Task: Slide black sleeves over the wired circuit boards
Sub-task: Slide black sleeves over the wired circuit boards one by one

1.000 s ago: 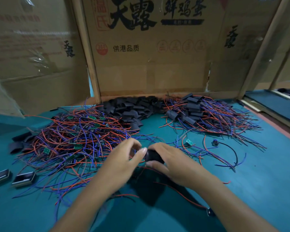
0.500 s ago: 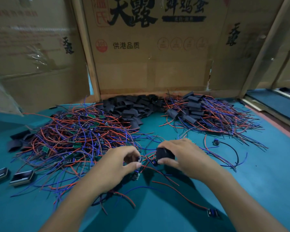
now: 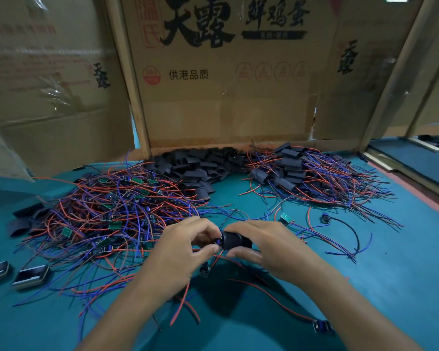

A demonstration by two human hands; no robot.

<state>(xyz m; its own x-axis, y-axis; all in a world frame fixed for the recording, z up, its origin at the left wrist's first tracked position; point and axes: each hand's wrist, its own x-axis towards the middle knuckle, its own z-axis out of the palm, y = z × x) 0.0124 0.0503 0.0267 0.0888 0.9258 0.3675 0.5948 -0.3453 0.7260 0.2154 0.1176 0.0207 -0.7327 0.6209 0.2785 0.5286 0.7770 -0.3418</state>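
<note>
Two bare forearms enter from 6 o'clock, no sleeves visible. Left hand (image 3: 180, 252) and right hand (image 3: 271, 247): no gloves, rings or watch. Fingers (image 3: 241, 254) short-nailed.

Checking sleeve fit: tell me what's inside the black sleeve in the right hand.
The right hand holds the black sleeve; the left hand pinches wires at its open end. Whether a circuit board sits inside is hidden by the opaque sleeve and fingers.

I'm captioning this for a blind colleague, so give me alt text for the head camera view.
A person's right hand grips a black sleeve while the left hand pinches red and blue wires at its opening, above a teal table. Behind lie a tangled pile of wired green circuit boards, a heap of loose black sleeves and a pile of sleeved boards.
</note>
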